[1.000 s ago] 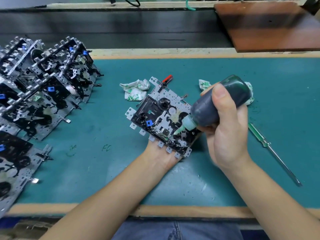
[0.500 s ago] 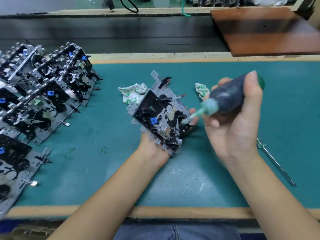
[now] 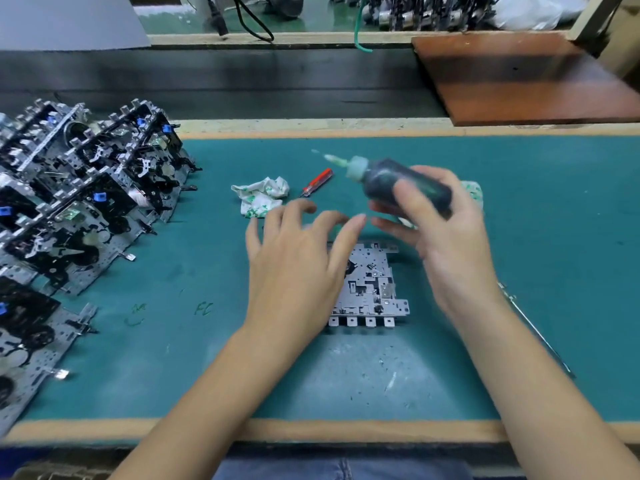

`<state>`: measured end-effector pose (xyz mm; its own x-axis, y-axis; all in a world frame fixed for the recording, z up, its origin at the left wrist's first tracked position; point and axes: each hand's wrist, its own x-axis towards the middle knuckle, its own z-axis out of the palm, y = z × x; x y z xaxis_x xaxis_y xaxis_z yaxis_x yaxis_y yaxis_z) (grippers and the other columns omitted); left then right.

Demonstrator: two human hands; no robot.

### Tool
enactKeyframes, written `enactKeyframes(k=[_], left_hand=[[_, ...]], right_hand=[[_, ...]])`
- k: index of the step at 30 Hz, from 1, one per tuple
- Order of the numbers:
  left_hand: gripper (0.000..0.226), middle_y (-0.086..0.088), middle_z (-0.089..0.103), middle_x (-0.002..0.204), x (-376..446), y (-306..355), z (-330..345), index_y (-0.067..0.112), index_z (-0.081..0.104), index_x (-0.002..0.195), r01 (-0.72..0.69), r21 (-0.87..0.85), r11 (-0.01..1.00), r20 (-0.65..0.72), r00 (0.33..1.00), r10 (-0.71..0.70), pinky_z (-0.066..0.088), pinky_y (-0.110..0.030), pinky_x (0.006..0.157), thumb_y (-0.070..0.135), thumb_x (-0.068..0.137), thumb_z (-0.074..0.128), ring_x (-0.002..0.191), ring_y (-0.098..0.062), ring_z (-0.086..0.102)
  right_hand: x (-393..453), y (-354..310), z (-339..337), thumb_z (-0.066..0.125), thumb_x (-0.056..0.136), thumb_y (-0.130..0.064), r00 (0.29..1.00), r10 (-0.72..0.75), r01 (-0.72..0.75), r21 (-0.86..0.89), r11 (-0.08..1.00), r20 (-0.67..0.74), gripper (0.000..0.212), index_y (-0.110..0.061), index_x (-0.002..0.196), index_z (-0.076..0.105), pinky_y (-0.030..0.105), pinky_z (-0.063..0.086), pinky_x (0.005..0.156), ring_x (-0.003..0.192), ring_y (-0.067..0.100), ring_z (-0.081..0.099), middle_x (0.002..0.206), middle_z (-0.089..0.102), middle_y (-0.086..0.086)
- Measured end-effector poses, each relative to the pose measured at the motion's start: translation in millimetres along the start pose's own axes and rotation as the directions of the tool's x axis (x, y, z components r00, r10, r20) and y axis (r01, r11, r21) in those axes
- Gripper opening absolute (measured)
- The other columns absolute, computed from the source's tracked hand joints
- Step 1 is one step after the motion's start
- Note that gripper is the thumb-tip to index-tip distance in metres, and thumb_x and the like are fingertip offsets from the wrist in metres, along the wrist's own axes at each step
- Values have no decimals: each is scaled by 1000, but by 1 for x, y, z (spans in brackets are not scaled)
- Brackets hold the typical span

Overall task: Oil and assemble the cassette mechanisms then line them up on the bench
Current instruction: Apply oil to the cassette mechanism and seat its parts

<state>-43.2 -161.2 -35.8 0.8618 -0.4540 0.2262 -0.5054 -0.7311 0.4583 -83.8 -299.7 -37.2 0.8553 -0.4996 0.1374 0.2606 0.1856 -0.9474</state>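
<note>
At my far left, finished mechanisms point(image 3: 79, 202) stand in overlapping rows on the green surface point(image 3: 554, 271), out of my way. A crumpled rag point(image 3: 261, 197) and a red screwdriver point(image 3: 317, 183) lie beyond my hands. My left hand point(image 3: 294, 268) hovers with fingers spread over the mechanism point(image 3: 372, 289), which lies flat, metal back up, probably for oiling that side. My right hand point(image 3: 446, 237) grips the dark oil bottle point(image 3: 401, 183), nozzle pointing up and left, clear of the work.
</note>
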Motion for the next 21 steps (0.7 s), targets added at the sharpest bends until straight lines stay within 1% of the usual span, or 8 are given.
enactKeyframes(k=[2, 4, 6, 8, 11, 15, 18, 21], left_hand=[[50, 9, 55, 76, 8, 7, -12, 31, 57, 63, -15, -302, 953, -38, 999, 3, 41, -42, 82, 63, 89, 28, 82, -21, 50], [49, 11, 45, 49, 15, 11, -17, 30, 47, 47, 45, -592, 805, -26, 997, -74, 40, -31, 61, 57, 88, 47, 56, -13, 45], [30, 19, 57, 54, 19, 11, -23, 37, 58, 58, -25, -652, 758, -90, 995, -45, 40, -17, 59, 42, 88, 60, 56, 2, 50], [5, 21, 67, 71, 22, 4, -30, 36, 64, 80, -94, -648, 756, -154, 988, -9, 47, -19, 67, 36, 85, 64, 67, 2, 58], [5, 16, 66, 76, 30, -20, -36, 38, 62, 84, -76, -618, 783, -221, 972, -80, 55, -40, 71, 41, 82, 59, 68, -9, 56], [10, 26, 63, 78, 32, -52, -31, 41, 61, 87, 17, -534, 845, -200, 969, -147, 55, -49, 73, 45, 79, 59, 73, -14, 59], [11, 31, 64, 80, 26, -67, -18, 47, 59, 85, 55, -515, 856, -133, 981, -144, 55, -49, 73, 38, 84, 66, 79, -11, 61], [24, 29, 64, 82, 20, -73, -6, 49, 56, 91, 57, -532, 845, -95, 987, -127, 57, -46, 73, 28, 88, 66, 79, -2, 60]], right_hand=[[-3, 4, 5, 74, 76, -13, 979, -168, 188, -191, 963, 114, 30, -22, 100, 56, 18, 50, 77, 92, 7, 65, 96, 66, -13], [-7, 8, 7, 74, 76, -8, 928, -282, 347, -291, 891, 243, 43, -29, 107, 53, 17, 46, 85, 100, 3, 60, 103, 61, -20], [-8, 10, 7, 73, 76, -7, 891, -331, 434, -368, 822, 311, 52, -34, 114, 49, 21, 44, 94, 110, 3, 56, 111, 58, -23], [-7, 10, 5, 71, 78, -12, 876, -319, 468, -480, 742, 360, 51, -33, 119, 49, 24, 42, 99, 114, 3, 54, 118, 56, -20], [-6, 1, 0, 69, 80, -40, 882, -81, 403, -655, 639, 464, 51, -28, 126, 50, 24, 37, 102, 118, 2, 48, 124, 55, -14], [-5, -9, -9, 58, 51, -83, 756, 476, 373, -893, 250, 449, 122, -31, 151, 11, 25, 15, 116, 139, -1, 13, 154, 15, -17], [-10, -11, -11, 66, 50, -81, 725, 542, 486, -874, 34, 424, 135, -23, 152, -1, 23, 8, 113, 141, 9, 12, 155, 12, -11], [-9, -11, -5, 67, 52, -80, 739, 459, 582, -811, -65, 493, 130, -17, 151, 10, 24, 12, 112, 133, 14, 23, 145, 28, -5]])
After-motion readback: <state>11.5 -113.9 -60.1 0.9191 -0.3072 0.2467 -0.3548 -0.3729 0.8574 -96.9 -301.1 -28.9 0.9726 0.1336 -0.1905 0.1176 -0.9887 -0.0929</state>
